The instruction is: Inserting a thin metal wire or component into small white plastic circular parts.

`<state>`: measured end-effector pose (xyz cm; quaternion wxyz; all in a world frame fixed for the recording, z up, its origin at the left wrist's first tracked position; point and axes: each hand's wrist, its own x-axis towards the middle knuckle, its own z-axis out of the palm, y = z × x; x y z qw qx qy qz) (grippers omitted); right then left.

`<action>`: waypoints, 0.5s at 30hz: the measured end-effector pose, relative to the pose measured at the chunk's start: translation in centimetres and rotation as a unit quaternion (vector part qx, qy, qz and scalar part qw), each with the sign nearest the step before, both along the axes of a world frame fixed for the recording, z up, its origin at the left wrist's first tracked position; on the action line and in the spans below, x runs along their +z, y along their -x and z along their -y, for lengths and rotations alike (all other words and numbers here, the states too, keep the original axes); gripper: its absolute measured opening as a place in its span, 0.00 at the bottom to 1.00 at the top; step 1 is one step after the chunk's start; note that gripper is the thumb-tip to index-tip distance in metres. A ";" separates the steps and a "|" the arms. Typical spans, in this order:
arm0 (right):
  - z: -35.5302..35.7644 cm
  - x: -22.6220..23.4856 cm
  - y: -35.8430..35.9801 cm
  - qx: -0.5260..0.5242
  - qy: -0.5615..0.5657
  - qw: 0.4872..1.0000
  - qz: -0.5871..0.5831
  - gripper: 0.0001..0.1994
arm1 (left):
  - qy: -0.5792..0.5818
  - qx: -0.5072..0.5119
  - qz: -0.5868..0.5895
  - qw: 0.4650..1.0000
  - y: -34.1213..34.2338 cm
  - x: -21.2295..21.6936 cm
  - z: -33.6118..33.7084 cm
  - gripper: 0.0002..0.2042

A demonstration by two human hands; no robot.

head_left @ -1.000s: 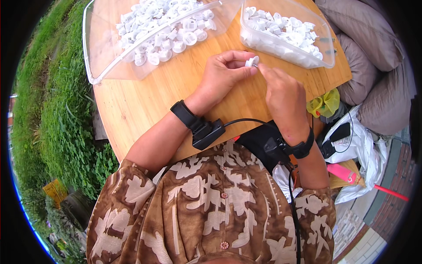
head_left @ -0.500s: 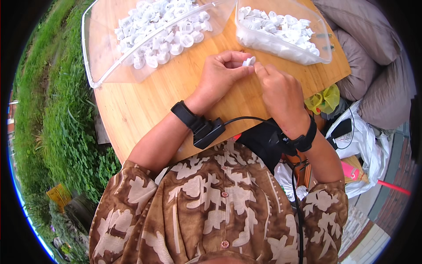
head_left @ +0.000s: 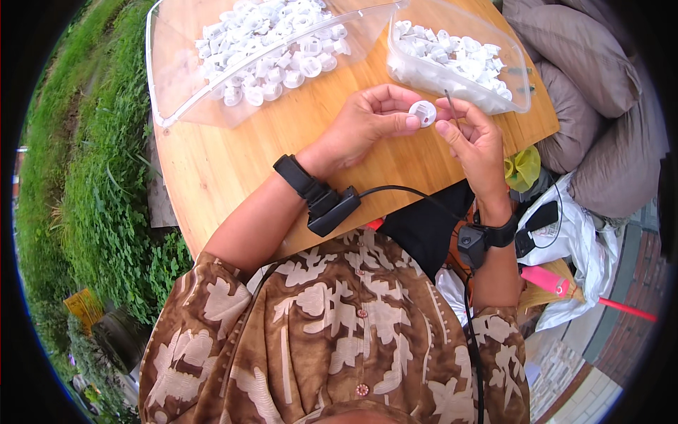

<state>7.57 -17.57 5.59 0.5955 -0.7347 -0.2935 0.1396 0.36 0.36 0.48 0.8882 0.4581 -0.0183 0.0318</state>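
Note:
Between the thumb and fingers of my left hand [head_left: 364, 121] is a round white plastic piece [head_left: 423, 113], its slotted disc face turned toward me. Close by on its right, my right hand [head_left: 477, 138] pinches a thin dark rod [head_left: 450, 103] whose upper end sticks out above the fingers; its kind is not clear. Both hands are raised over the wooden table [head_left: 233, 169]. Beyond them stand a large clear plastic bin [head_left: 169, 113] with a heap of similar white pieces [head_left: 272, 46] and a smaller clear tub [head_left: 462, 95] with more white parts [head_left: 455, 53].
A black cable [head_left: 409, 189] links the devices strapped to my wrists. Right of the table lie grey-brown cushions [head_left: 586, 92], a yellow plastic bag [head_left: 522, 169], white bags [head_left: 600, 247] and a pink-handled broom [head_left: 544, 280]. Green plants [head_left: 99, 191] grow along the left.
My right hand has turned over, showing its thumb side and the dark rod. The white piece has moved slightly right and now faces me. The view has shifted a little.

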 end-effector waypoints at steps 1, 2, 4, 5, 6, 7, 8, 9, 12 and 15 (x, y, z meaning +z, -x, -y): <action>0.1 -0.2 0.0 -0.001 0.002 1.000 -0.002 0.12 | -0.021 -0.013 0.019 1.000 0.0 0.1 -0.1 0.13; 0.1 -0.4 0.0 0.029 -0.006 0.999 -0.037 0.12 | -0.041 -0.027 0.039 0.998 -0.1 0.3 -0.2 0.13; 0.3 -0.5 0.0 0.060 -0.014 0.995 -0.074 0.12 | -0.055 -0.034 0.032 0.997 0.1 1.0 -0.2 0.13; 0.4 -0.4 0.0 0.063 -0.024 0.993 -0.097 0.11 | -0.070 -0.043 0.026 0.996 0.2 1.2 -0.2 0.12; 0.4 -0.4 0.0 0.066 -0.035 0.990 -0.119 0.10 | -0.070 -0.042 0.026 0.996 0.2 1.2 -0.1 0.12; 0.3 -0.5 0.0 0.067 -0.035 0.990 -0.119 0.10 | -0.075 -0.036 0.022 0.996 0.3 1.2 0.0 0.12; 0.2 -0.6 0.1 0.059 -0.043 0.989 -0.131 0.10 | -0.080 -0.031 0.018 0.996 0.3 1.3 0.1 0.12; 0.1 -0.7 0.2 0.050 -0.052 0.987 -0.142 0.10 | -0.080 -0.030 0.018 0.996 0.2 1.2 0.1 0.12; -0.1 -0.9 0.5 0.039 -0.082 0.987 -0.132 0.09 | -0.099 -0.005 0.035 0.994 0.1 1.3 0.3 0.13; -0.2 -0.9 1.0 0.026 -0.094 0.986 -0.137 0.08 | -0.097 0.036 0.077 0.992 0.6 1.8 1.1 0.12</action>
